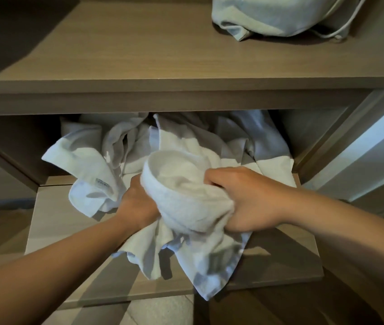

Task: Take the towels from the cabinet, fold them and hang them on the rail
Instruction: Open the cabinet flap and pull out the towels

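Observation:
A heap of crumpled white towels (120,146) lies on the lower shelf (52,221) of the wooden cabinet. Both my hands are in the heap at the shelf's front. My right hand (244,200) grips a bunched white towel (184,195), and the towel's loose end hangs over the shelf's front edge. My left hand (137,202) grips the same bundle from the left, its fingers partly hidden by cloth. No rail is in view.
The upper shelf (139,55) runs across just above the towels and carries a pale drawstring bag (273,15) at the right. A cabinet side panel (322,141) and a light door or wall (373,148) stand at the right. Tiled floor (162,310) shows below.

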Tool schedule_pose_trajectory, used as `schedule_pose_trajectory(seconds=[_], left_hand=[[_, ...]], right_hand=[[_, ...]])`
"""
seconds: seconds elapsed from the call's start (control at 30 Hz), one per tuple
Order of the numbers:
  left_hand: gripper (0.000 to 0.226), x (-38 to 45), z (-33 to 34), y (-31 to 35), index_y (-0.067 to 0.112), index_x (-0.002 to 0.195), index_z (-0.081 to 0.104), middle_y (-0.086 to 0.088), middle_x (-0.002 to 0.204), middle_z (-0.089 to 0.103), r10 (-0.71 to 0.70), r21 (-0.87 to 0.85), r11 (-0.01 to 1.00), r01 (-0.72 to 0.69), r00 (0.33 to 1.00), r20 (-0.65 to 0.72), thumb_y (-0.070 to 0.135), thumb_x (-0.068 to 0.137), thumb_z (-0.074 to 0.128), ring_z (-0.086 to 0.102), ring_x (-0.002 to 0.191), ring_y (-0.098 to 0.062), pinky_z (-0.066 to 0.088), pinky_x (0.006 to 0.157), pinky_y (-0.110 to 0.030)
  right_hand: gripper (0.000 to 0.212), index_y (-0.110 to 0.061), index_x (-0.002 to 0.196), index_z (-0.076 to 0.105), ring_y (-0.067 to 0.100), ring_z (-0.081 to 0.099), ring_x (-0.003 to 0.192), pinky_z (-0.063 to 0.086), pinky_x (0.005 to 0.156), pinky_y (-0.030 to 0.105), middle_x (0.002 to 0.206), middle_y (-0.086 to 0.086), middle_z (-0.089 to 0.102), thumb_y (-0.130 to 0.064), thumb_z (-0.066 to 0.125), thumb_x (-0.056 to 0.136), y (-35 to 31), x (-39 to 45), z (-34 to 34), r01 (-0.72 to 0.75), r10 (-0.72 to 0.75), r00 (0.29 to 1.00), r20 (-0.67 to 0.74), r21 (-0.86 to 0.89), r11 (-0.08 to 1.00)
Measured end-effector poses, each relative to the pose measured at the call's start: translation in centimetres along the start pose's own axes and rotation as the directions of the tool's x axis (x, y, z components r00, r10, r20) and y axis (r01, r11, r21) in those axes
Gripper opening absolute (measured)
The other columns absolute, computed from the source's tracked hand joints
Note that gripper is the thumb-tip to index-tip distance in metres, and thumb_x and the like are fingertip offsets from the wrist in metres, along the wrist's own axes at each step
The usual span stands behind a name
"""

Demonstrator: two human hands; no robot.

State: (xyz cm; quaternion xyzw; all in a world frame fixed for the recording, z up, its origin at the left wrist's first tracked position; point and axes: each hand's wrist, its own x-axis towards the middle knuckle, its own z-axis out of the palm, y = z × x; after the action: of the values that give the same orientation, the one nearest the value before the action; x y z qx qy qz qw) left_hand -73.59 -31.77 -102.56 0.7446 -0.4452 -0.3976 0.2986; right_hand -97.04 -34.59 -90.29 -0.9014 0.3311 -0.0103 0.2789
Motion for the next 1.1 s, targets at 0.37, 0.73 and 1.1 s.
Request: schedule_pose_trajectory(seconds=[0.37, 0.73, 1.1], left_hand=[[0.101, -1.4, 0.6, 1.3, 0.027, 0.135, 0.043, 0.016, 0.122, 0.055, 0.192, 0.207, 0.961, -0.184, 0.981, -0.016, 0.064, 0.05, 0.083, 0.054, 0.111, -0.007, 0.045, 0.095, -0.029], [0.102, 1.3, 0.8, -0.5, 0.039, 0.125, 0.052, 0.021, 0.113, 0.066, 0.122, 0.186, 0.974, -0.127, 0.992, 0.038, 0.086, 0.038, 0.076, 0.063, 0.106, -0.002, 0.053, 0.092, -0.034], [0.087, -3.6, 2.4, 1.1, 0.025, 0.132, 0.044, 0.014, 0.121, 0.053, 0.048, 0.077, 0.996, -0.037, 0.988, -0.148, 0.048, 0.06, 0.087, 0.053, 0.108, -0.005, 0.044, 0.093, -0.027]], right_hand=[[0.08, -0.024, 0.122, 0.058, 0.019, 0.069, 0.102, 0.059, 0.083, 0.039, 0.11, -0.003, 0.071, -0.051, 0.089, 0.053, 4.7, -0.8, -6.1, -0.525, 0.457, 0.763, 0.457, 0.026, 0.851], [0.126, -0.044, 0.15, -0.015, 0.037, -0.014, 0.147, 0.024, 0.113, 0.057, 0.158, 0.004, -0.024, -0.055, 0.079, 0.066, 8.5, 0.7, 5.3, -0.461, 0.474, 0.88, -0.011, -0.26, 0.849], [0.078, -0.026, 0.142, 0.039, 0.032, 0.038, 0.119, 0.048, 0.085, 0.043, 0.129, 0.005, 0.038, -0.03, 0.072, 0.071, 6.9, -0.5, 6.5, -0.51, 0.486, 0.86, -0.157, -0.193, 0.838]])
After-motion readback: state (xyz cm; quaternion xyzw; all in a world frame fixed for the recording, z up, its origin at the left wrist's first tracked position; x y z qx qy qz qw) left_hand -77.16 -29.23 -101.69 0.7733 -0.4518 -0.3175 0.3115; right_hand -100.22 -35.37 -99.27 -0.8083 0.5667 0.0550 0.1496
